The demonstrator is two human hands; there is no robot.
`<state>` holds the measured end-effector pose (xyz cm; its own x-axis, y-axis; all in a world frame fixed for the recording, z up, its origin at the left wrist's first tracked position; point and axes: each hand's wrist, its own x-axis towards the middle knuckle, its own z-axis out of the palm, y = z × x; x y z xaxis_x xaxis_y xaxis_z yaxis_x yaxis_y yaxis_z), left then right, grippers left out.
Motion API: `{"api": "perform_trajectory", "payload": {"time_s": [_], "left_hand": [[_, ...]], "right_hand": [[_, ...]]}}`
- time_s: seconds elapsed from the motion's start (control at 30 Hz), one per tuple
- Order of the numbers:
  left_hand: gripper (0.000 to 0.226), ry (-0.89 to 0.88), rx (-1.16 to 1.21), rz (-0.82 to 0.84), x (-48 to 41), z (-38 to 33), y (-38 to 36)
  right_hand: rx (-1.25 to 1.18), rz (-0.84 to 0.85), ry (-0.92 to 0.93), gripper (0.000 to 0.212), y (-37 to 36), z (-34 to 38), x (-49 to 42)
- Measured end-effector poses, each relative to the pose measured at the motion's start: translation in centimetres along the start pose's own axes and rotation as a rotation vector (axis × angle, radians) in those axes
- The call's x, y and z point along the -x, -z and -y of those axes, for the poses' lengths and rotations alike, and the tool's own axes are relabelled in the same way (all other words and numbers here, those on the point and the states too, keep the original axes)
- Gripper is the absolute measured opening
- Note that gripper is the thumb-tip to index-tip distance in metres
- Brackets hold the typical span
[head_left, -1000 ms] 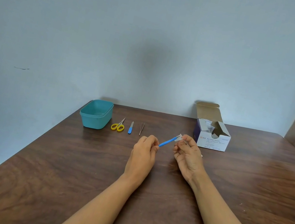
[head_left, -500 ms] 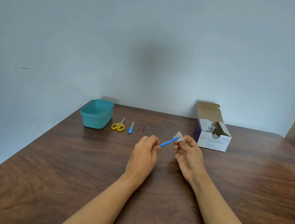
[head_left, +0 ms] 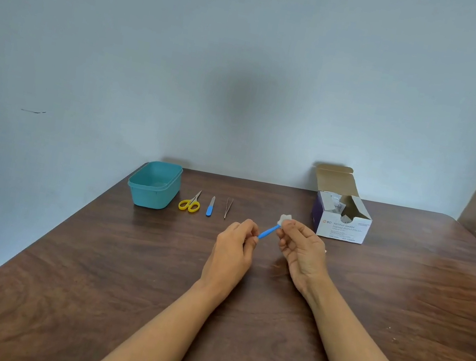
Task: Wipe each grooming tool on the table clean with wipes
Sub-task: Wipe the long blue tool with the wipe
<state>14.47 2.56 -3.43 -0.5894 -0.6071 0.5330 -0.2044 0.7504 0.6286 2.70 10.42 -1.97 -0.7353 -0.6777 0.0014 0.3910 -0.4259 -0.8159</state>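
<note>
Compared with a second earlier, we see the white wipe (head_left: 284, 219) bunched a little higher above the right fingertips, while both hands remain in nearly the same place over the table.

We note first the brown wooden table (head_left: 399, 304), set against a pale wall. At its far right stands an open box of alcohol swabs (head_left: 344, 229), lid flap raised. At the far left sits a teal tub (head_left: 153, 194).

Over the middle of the table we find the left hand (head_left: 232, 251), its fingers curled and pinching the near end of a blue-handled tool (head_left: 268, 232). Just to its right, the right hand (head_left: 302, 252), palm turned toward us, pinches the wipe between thumb and fingertips around the far end of that tool. The tool slants up and away from left hand to right, held clear of the table; its tip is hidden by the wipe.

Between tub and box, three tools lie in a row, apart from one another: yellow-handled scissors (head_left: 190, 203) just beside the tub, then a small blue file (head_left: 210, 206), then slim metal tweezers (head_left: 228, 207).
</note>
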Motion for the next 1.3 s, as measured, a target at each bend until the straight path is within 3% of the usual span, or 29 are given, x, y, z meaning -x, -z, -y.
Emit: {"api": "perform_trajectory", "payload": {"time_s": [0.5, 0.7, 0.83, 1.13, 1.3], "left_hand": [[0.008, -0.009, -0.011, 0.032, 0.1, -0.4, -0.1], [0.007, 0.029, -0.016, 0.018, 0.1, -0.4, 0.0], [0.008, 0.006, -0.021, 0.012, 0.1, -0.3, -0.2], [0.021, -0.035, -0.076, 0.002, 0.1, -0.2, -0.2], [0.021, -0.021, -0.086, -0.015, 0.1, -0.2, -0.1]], "right_hand": [[0.503, -0.197, 0.399, 0.013, 0.5, -0.9, -0.2], [0.390, -0.127, 0.281, 0.005, 0.8, -0.8, -0.6], [0.287, -0.167, 0.212, 0.006, 0.9, -0.6, -0.7], [0.661, -0.225, 0.496, 0.010, 0.7, -1.2, -0.3], [0.738, -0.174, 0.460, 0.016, 1.1, -1.6, -1.0]]}}
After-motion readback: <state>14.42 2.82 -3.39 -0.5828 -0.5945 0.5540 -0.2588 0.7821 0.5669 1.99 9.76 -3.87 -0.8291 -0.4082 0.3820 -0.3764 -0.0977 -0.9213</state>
